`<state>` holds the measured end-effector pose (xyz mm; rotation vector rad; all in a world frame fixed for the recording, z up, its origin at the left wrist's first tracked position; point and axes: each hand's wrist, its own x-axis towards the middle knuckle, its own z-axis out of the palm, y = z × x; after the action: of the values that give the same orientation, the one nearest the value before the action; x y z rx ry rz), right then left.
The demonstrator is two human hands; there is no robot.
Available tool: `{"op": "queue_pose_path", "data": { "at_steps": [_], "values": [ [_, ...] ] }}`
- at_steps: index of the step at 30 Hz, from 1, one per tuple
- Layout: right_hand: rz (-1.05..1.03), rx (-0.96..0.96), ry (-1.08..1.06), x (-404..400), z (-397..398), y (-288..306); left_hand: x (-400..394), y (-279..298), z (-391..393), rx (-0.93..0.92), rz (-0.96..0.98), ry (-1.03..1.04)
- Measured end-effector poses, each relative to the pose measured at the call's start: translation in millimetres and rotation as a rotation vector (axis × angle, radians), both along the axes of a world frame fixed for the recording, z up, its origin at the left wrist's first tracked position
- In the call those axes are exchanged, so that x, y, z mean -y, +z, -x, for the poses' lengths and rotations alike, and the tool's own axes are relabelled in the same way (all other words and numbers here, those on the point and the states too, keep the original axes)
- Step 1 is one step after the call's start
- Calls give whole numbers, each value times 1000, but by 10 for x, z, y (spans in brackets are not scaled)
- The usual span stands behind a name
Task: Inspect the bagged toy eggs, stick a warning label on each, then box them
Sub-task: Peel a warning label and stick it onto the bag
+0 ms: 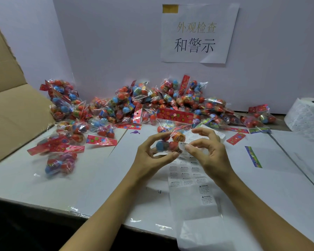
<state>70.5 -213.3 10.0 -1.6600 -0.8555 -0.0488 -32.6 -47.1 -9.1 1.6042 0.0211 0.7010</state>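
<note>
head view, worktable. the left hand (153, 153) holds a clear bag of toy eggs (168, 140) above the white tabletop (80, 178), its thumb and fingers curled round the bag's lower part; a blue egg, a red egg and an orange egg show through the film, and the bag's red star-printed header card (174, 115) stands up behind them. the right hand (207, 151) pinches a small white warning label (182, 145) between thumb and forefinger, its other fingers arched and spread above; the label lies against the right side of the bag, and whether it is already stuck down cannot be told. beneath both hands a strip of label backing (190, 180) runs toward the near table edge, with rows of small warning labels and two larger ones on it. a heap of bagged toy eggs (152, 104) lies along the back against the white partition (116, 42); a smaller group of bags (62, 147) lies at the left, well apart from the held bag. an open cardboard box (11, 105) stands at the far left, one flap touching the table. a roll of labels (306, 115) sits at the right edge. a paper sign with printed chinese characters (198, 33) is taped to the partition. a loose green-printed strip (253, 156) lies to the right of the hands.
</note>
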Motion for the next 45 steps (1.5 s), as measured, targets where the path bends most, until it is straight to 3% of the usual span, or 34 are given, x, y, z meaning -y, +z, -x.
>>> {"op": "queue_pose_path", "data": {
  "at_steps": [13,45],
  "values": [
    [75,116,-37,-17,69,13,22,-21,-13,21,-20,-2],
    [45,126,-131,-83,45,-76,8,-33,-39,38,-41,78]
  ]
}}
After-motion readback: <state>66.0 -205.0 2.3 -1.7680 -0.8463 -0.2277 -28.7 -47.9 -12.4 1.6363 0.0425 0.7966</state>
